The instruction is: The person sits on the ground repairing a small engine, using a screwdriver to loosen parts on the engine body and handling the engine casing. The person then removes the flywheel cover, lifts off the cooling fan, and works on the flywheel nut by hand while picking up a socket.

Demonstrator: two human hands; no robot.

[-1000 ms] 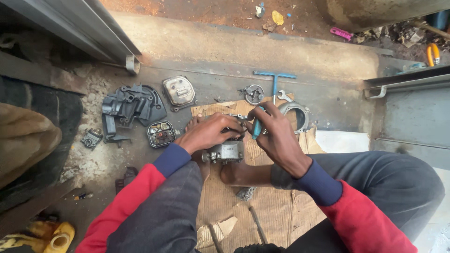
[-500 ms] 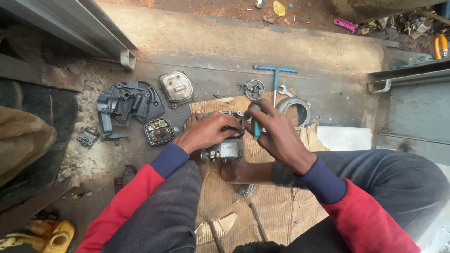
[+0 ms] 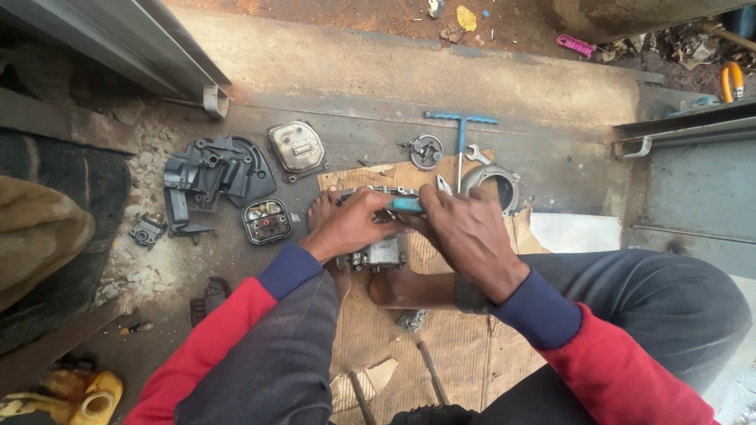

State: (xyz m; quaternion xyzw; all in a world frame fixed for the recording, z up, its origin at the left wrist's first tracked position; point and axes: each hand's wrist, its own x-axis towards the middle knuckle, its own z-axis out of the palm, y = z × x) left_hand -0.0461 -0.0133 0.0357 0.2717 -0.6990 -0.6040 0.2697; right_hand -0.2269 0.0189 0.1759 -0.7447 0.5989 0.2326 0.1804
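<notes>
A small grey metal engine part rests on a sheet of cardboard, braced between bare feet. My left hand grips the top of this part. My right hand holds a tool with a teal handle lying almost level across the top of the part, its tip hidden under my left fingers. Both sleeves are red with blue cuffs.
On the concrete lie a dark plastic housing, a grey metal cover, a small open square part, a blue T-handle wrench, a round metal ring and a small spanner. Yellow container at bottom left.
My right hand has tipped the teal-handled tool from upright to nearly level and slid left, closer to my left hand. The view has shifted slightly.
</notes>
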